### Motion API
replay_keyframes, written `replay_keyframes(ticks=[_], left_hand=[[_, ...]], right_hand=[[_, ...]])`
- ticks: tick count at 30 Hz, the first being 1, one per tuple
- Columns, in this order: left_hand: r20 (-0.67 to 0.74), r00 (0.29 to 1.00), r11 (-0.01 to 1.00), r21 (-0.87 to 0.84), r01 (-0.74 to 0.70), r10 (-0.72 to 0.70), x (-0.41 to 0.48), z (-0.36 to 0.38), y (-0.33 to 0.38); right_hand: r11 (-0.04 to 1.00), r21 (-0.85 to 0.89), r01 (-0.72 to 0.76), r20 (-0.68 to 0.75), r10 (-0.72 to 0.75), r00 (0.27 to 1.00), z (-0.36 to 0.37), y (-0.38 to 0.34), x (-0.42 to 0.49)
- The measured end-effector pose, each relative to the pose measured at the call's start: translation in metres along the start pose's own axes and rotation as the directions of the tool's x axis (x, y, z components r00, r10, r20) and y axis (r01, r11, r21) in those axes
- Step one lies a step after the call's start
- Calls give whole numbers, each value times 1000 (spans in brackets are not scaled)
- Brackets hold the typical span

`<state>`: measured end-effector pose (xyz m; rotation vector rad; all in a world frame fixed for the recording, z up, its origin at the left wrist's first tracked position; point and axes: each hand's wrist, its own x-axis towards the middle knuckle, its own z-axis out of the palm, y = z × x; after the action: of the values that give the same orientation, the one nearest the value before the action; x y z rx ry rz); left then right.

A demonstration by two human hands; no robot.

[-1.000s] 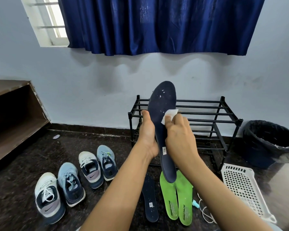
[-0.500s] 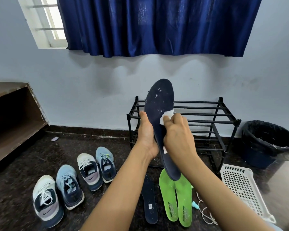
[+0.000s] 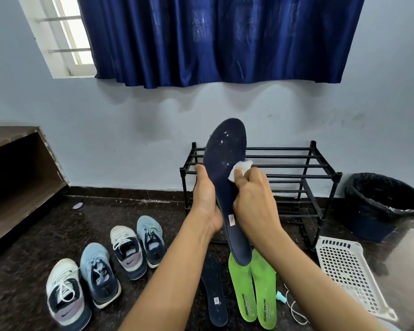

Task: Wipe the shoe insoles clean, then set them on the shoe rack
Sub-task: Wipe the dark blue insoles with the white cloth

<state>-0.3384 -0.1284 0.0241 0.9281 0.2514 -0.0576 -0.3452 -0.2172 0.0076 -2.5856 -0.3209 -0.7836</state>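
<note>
My left hand (image 3: 204,199) grips a dark navy insole (image 3: 226,149) upright in front of me, toe end up, with white specks on its upper part. My right hand (image 3: 251,199) pinches a white wipe (image 3: 239,169) and presses it against the insole's middle right edge. Behind stands the black metal shoe rack (image 3: 304,168), its bars bare. On the floor below lie a second navy insole (image 3: 214,292) and two green insoles (image 3: 253,287) side by side.
Two pairs of sneakers (image 3: 98,275) lie on the dark floor at the left. A white plastic basket (image 3: 349,273) lies at the right, with a black lined bin (image 3: 385,204) behind it. A wooden shelf (image 3: 17,177) stands far left. A white cord (image 3: 294,309) trails by the green insoles.
The wipe has slid a little up along the insole's right side while my left hand keeps the insole upright. The view shifted slightly.
</note>
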Motion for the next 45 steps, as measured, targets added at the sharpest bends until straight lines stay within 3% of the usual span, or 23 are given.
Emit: replay_keyframes(ticks=[2,7,17,23,26,29,32,37,42,45], left_hand=[[-17,1000,1000,4,-16,16,2,-2,2],[34,999,1000,16,-13,12,-1,2,-1],[184,978,995,-43,-89,95,-3,-7,20],[168,983,997,-34,-73,78,-6,-4,14],[160,984,996,-32,-78,82,-6,1,6],[140,987,995,-59,-75,82,-4,4,3],[141,987,991,-114,-67,83,-3,2,4],[149,986,996,-49,-72,79,-6,4,-2],[134,990,998,-54,-32,39,-6,4,1],[149,988,998,-49,-31,38,-8,6,-3]], right_hand=[[1000,6,16,53,-16,998,0,-10,-15],[999,-37,-3,-65,0,998,2,-1,7],[969,228,100,-54,-90,994,-7,6,-3],[906,419,-65,-45,92,995,-7,1,-5],[895,428,-125,-85,178,980,-6,3,2],[909,409,-78,-137,145,980,-5,-4,3],[872,487,-42,-90,98,991,-6,-10,3],[858,506,-89,-122,173,977,-11,-1,15],[773,622,-129,-7,170,985,-8,-7,4],[783,615,-88,-80,173,982,-11,-2,13]])
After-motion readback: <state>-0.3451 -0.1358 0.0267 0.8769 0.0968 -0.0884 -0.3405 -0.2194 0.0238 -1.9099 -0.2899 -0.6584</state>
